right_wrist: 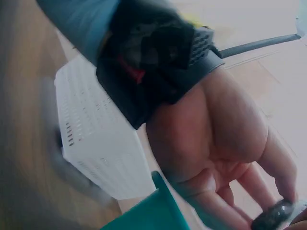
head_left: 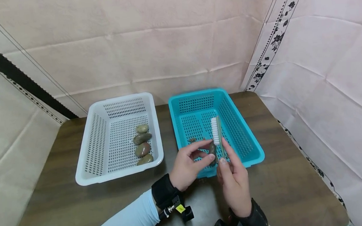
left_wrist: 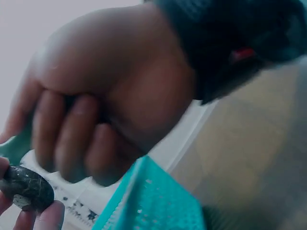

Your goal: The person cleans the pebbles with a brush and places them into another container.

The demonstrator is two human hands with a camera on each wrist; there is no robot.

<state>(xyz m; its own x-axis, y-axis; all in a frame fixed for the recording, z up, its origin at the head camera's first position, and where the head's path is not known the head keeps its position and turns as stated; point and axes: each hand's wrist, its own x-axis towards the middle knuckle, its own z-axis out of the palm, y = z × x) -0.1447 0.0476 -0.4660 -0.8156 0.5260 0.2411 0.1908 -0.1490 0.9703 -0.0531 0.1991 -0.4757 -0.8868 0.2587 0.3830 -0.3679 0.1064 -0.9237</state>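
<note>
My left hand (head_left: 188,164) pinches a dark, elongated stone (head_left: 212,152) between thumb and fingers, over the near side of the turquoise basket (head_left: 255,157). My right hand (head_left: 235,182) grips a green-backed brush (head_left: 216,133). Its white bristles face left, and their lower end is right at the stone. In the left wrist view, the right hand's fingers curl round the green brush (left_wrist: 18,146), while the stone (left_wrist: 29,189) shows dark with pale veins. The right wrist view has the left hand (right_wrist: 216,139) holding the stone (right_wrist: 273,215) at its fingertips.
Left of the turquoise basket stands a white basket (head_left: 96,179), with several smooth stones (head_left: 142,149) in a row along its right side. A small brown stone (head_left: 192,140) lies in the turquoise basket. Both baskets rest on a brown wooden table (head_left: 291,175), with pale cloth behind.
</note>
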